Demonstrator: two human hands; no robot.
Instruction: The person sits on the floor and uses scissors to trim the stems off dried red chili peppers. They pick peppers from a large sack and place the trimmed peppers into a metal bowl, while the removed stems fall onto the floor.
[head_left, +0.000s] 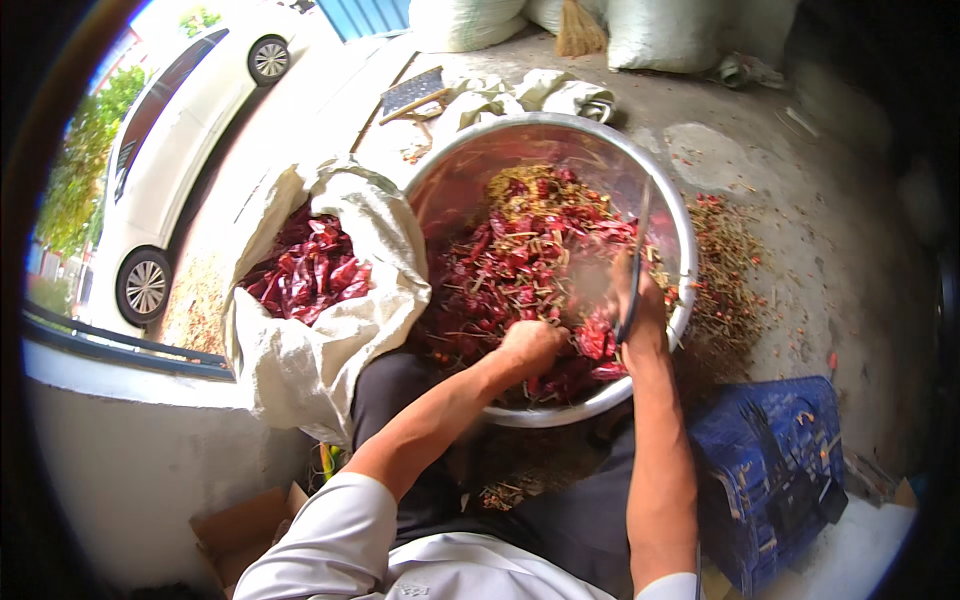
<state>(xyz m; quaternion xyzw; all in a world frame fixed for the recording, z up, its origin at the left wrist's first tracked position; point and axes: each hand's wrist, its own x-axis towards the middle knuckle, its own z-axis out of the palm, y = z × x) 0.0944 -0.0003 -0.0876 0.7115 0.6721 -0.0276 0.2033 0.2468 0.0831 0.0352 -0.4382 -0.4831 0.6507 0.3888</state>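
Note:
A wide metal basin (551, 417) in front of me holds dried red chillies (487, 262), whole and cut, mixed with stems. At its far side lies a heap of yellow seeds (517, 191). My right hand (645, 319), at the basin's right side, grips scissors (634, 289) with a dark handle; a blade points up and away from me. Low in the basin, my left hand (534, 346) is curled among the chillies. Its fingertips are hidden, so whether it grips any is unclear. Larger red chilli pieces (597, 336) lie between my hands.
Left of the basin stands an open white woven sack (322, 367) of dried chillies (311, 266). A blue plastic crate (772, 457) is by my right leg. Stems and seeds (724, 270) litter the concrete floor. Full sacks (660, 34) and a broom (579, 30) stand behind; a white car (180, 142) is parked outside.

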